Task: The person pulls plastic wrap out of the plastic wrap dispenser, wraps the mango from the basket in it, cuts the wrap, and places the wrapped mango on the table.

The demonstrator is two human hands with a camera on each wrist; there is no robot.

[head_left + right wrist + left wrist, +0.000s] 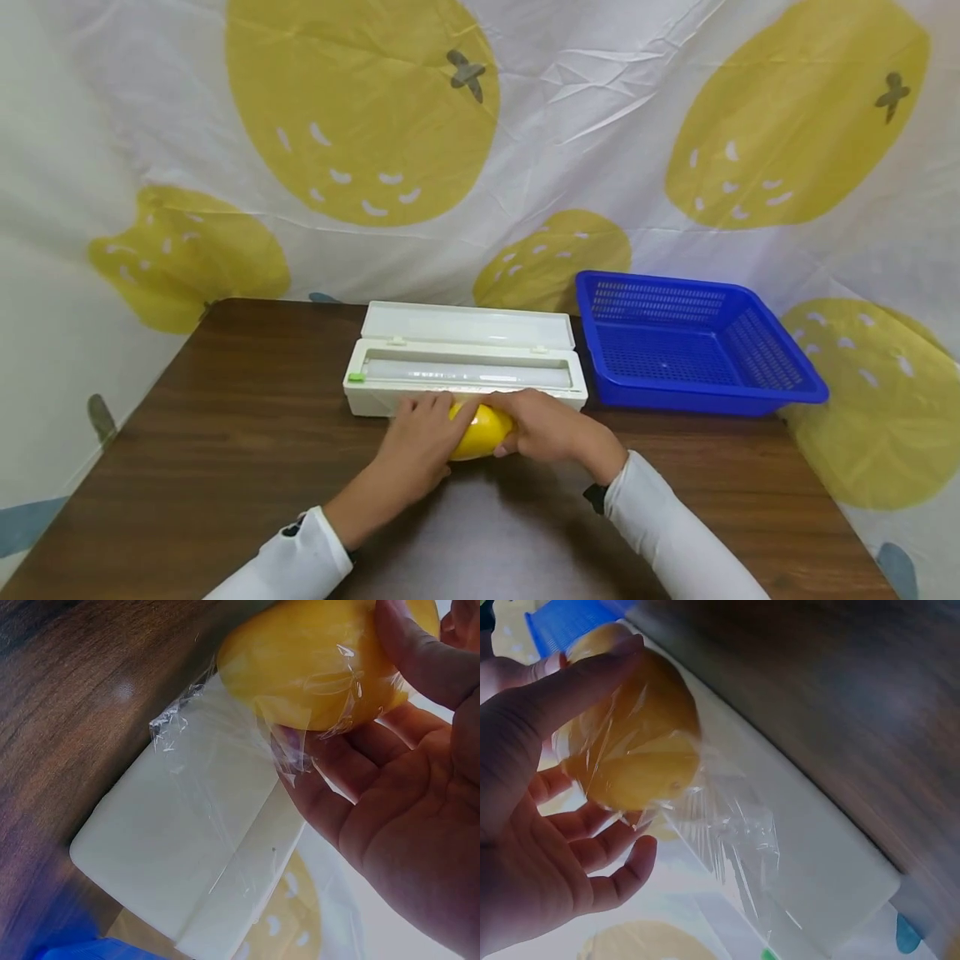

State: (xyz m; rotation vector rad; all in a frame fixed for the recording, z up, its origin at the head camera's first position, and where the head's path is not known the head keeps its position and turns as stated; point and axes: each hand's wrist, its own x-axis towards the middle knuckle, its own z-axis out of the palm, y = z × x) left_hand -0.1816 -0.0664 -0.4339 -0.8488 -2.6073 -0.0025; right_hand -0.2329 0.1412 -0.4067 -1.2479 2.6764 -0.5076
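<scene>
Yellow fruit (482, 432) is sitting at the near side of the white film dispenser (369, 403); left grip (422, 439) and right grip (546, 427) are both clamping it. Clear film (739, 825) is trailing over the dispenser's near side. Uneven tugging could be tearing it; slack could be sticking to itself; slick wrap could be letting the fruit slip.
</scene>
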